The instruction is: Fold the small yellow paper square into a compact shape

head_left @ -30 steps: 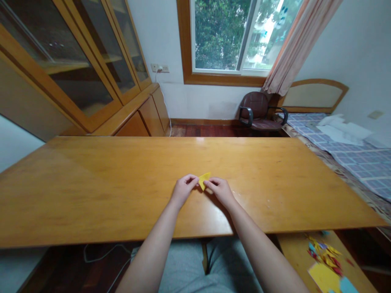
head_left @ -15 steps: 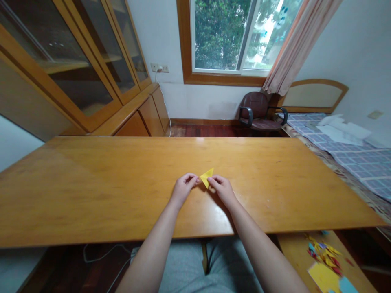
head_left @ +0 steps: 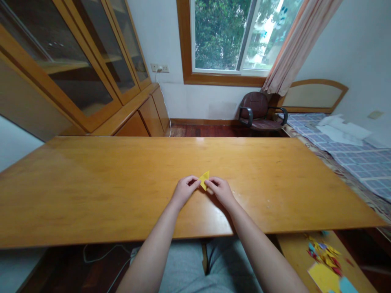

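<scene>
A small piece of folded yellow paper (head_left: 204, 177) is between my two hands, over the middle of the wooden table (head_left: 106, 183). My right hand (head_left: 220, 189) pinches its right side, with the thumb lying across the front. On the other side, my left hand (head_left: 185, 189) is closed in a pinch, thumb and forefinger at the paper's left corner. One pointed tip sticks up above the fingers and another points down. My fingers hide part of the folds.
At lower right, a lower wooden surface (head_left: 293, 256) carries a heap of small colourful paper pieces (head_left: 326, 254), a yellow paper sheet (head_left: 324, 276) and a light blue sheet (head_left: 347, 285). Tiny pale specks lie right of my right hand. A brown chair (head_left: 255, 110) stands beyond the table.
The folded yellow paper has shifted slightly left and turned a little, showing narrower. My right hand has moved slightly left with it, and my left thumb and forefinger now meet its left corner.
</scene>
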A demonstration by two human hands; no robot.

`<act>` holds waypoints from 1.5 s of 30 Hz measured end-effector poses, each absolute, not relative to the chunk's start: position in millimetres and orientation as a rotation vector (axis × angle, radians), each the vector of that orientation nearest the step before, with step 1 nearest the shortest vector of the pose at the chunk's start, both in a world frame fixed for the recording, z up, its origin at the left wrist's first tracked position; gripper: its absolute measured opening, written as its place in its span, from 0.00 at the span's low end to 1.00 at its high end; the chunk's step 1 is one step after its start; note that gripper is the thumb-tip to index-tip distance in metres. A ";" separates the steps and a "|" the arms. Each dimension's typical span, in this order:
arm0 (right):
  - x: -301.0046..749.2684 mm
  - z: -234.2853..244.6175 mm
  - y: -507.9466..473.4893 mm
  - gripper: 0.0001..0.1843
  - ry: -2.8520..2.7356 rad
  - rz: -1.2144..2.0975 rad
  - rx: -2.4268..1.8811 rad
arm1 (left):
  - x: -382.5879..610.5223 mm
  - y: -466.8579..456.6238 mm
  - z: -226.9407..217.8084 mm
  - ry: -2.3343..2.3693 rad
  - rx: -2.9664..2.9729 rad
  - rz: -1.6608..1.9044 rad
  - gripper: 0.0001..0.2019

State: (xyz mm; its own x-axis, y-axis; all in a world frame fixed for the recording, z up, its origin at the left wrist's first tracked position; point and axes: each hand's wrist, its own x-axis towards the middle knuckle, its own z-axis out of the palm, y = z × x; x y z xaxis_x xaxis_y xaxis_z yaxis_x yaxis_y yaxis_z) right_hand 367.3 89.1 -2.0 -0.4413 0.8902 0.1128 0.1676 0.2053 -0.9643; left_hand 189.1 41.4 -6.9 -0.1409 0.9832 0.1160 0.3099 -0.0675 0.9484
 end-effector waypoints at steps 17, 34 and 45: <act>366.7 -10.8 91.0 0.15 -1.790 1.190 -1.032 | 189.8 40.6 -6.7 1.520 1.314 1.239 0.14; 365.8 -11.1 91.7 0.16 -1.839 1.162 -1.016 | 189.4 41.0 -8.1 1.514 1.292 1.250 0.14; 365.8 -9.9 90.8 0.14 -1.842 1.172 -0.999 | 189.7 40.4 -5.9 1.517 1.272 1.281 0.11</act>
State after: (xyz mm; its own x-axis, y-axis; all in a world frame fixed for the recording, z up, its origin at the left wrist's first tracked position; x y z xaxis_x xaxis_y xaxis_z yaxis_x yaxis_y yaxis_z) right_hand 365.8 90.8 -9.9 -0.4369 0.8844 0.1644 0.2256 0.2846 -0.9317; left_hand 189.7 40.4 -5.9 -0.2113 0.9763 0.0469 0.2093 -0.0017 0.9779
